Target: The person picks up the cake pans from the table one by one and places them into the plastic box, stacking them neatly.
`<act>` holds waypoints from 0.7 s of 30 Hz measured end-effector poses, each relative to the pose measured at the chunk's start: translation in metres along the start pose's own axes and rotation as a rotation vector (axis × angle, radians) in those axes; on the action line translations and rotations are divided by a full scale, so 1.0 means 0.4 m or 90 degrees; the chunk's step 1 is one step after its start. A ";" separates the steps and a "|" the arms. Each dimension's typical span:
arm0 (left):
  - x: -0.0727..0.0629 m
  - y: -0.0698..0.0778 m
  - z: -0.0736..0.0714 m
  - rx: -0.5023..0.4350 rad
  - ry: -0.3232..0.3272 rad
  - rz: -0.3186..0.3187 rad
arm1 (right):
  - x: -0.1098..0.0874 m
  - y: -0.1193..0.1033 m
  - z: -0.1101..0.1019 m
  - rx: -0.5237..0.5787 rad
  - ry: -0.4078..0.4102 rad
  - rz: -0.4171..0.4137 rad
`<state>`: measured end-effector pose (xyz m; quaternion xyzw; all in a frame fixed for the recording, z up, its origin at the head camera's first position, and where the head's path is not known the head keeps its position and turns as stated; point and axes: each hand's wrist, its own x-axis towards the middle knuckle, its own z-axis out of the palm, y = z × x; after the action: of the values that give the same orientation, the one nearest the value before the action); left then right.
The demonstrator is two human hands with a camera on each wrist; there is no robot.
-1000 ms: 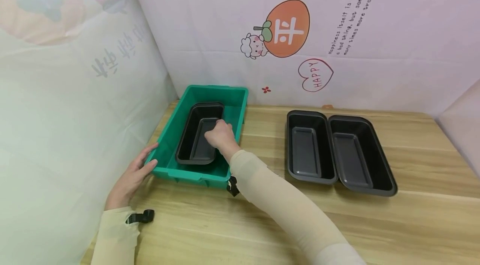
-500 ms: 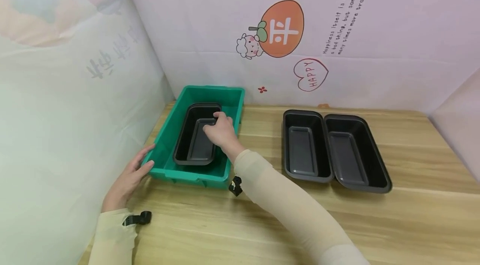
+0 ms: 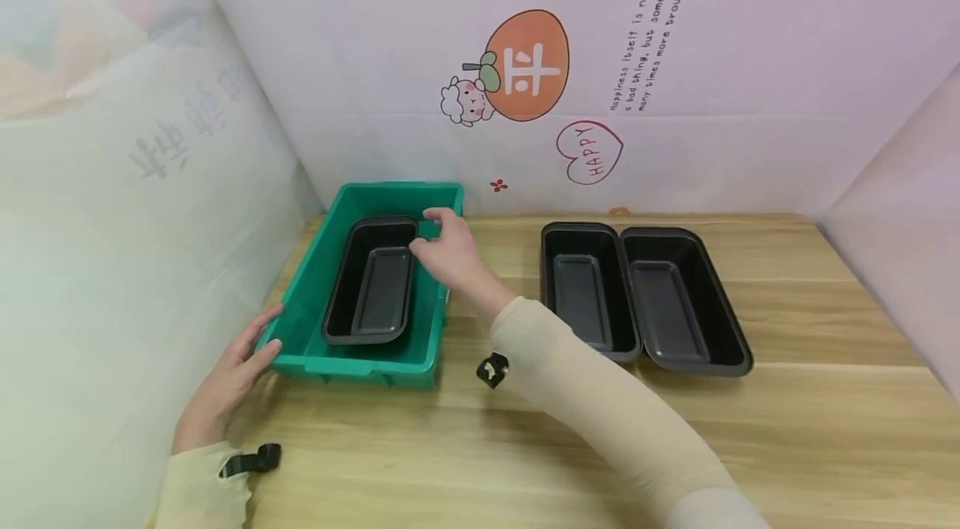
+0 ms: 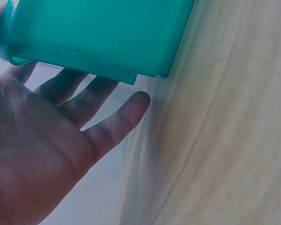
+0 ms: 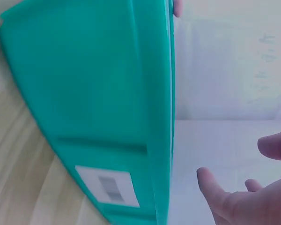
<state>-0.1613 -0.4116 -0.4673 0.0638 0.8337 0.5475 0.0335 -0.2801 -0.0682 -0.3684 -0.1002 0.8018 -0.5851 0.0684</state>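
Note:
A green plastic bin (image 3: pixel 367 367) stands at the left of the table with one dark loaf pan (image 3: pixel 384 293) inside, upright. My left hand (image 3: pixel 221 387) holds the bin's near left corner, thumb by the rim and fingers along the outer side; the left wrist view has these fingers (image 4: pixel 91 98) partly behind the green wall. Over the bin's right side hovers my right hand (image 3: pixel 455 257), thumb and fingers spread with nothing between them. In the right wrist view that hand (image 5: pixel 255 199) is apart from the bin wall (image 5: pixel 84 89).
Two more dark loaf pans, a left one (image 3: pixel 581 283) and a right one (image 3: pixel 672 304), sit side by side right of the bin. My right forearm (image 3: pixel 600 396) crosses in front of them. A printed cloth wall (image 3: pixel 360 54) rises behind the table.
My right hand has let go of the loaf pan, opened its fingers and risen rightward toward the bin's right rim. The left hand stays at the corner. The head view has shifted right.

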 end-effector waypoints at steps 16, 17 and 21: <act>-0.004 0.010 0.006 -0.034 -0.005 0.027 | -0.120 0.088 -0.222 0.027 0.034 -0.011; -0.004 0.010 0.006 -0.034 -0.004 0.024 | -0.126 0.091 -0.234 0.029 0.041 -0.012; -0.005 0.009 0.005 -0.031 -0.003 0.011 | -0.149 0.106 -0.281 0.049 0.069 -0.020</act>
<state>-0.1587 -0.4086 -0.4647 0.0714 0.8197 0.5675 0.0321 -0.2513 0.0626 -0.3750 -0.0783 0.7797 -0.6209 0.0198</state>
